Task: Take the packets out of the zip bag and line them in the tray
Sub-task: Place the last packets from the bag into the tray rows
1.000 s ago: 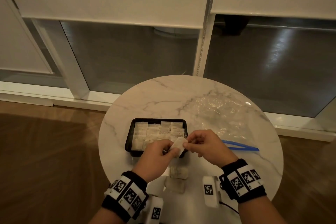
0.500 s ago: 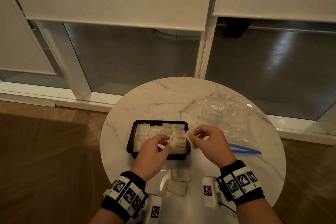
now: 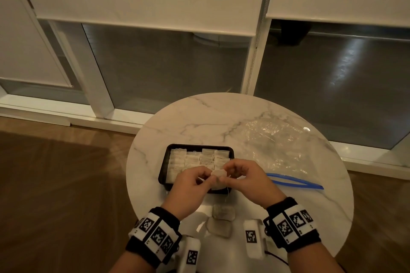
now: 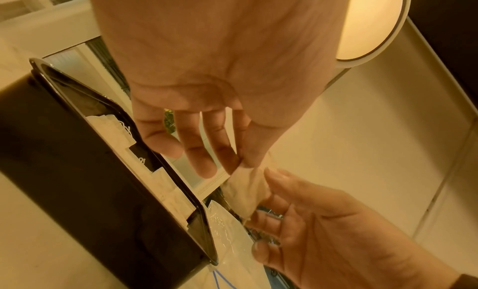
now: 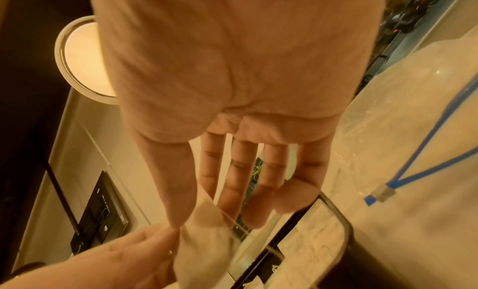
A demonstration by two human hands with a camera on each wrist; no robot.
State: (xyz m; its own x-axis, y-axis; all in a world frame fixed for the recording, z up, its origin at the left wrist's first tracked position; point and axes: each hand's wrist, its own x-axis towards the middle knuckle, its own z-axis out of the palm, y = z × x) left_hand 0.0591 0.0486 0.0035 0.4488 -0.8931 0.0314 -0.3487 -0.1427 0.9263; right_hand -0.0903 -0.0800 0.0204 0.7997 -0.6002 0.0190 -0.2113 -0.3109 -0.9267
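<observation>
Both hands hold one pale packet (image 3: pixel 218 175) just above the near edge of the black tray (image 3: pixel 164 163). My left hand (image 3: pixel 208 179) pinches its left end between thumb and forefinger (image 4: pixel 245 160). My right hand (image 3: pixel 228 173) pinches its right end, and a thin string runs from there. The tray holds rows of several packets (image 3: pixel 197 158). The clear zip bag (image 3: pixel 273 139) lies flat to the right, with its blue zip (image 3: pixel 295 182) open toward me. In the left wrist view the packet (image 4: pixel 245 189) hangs crumpled beside the tray rim (image 4: pixel 165 166).
Two more packets (image 3: pixel 223 211) (image 3: pixel 219 227) lie on the round marble table (image 3: pixel 199 117) between my wrists, near its front edge. Windows with lowered blinds stand behind the table. Wooden floor surrounds it.
Half a second ago my hands were apart, the left over the tray's near corner. They have come together again and both hold a packet above the tray's near edge.
</observation>
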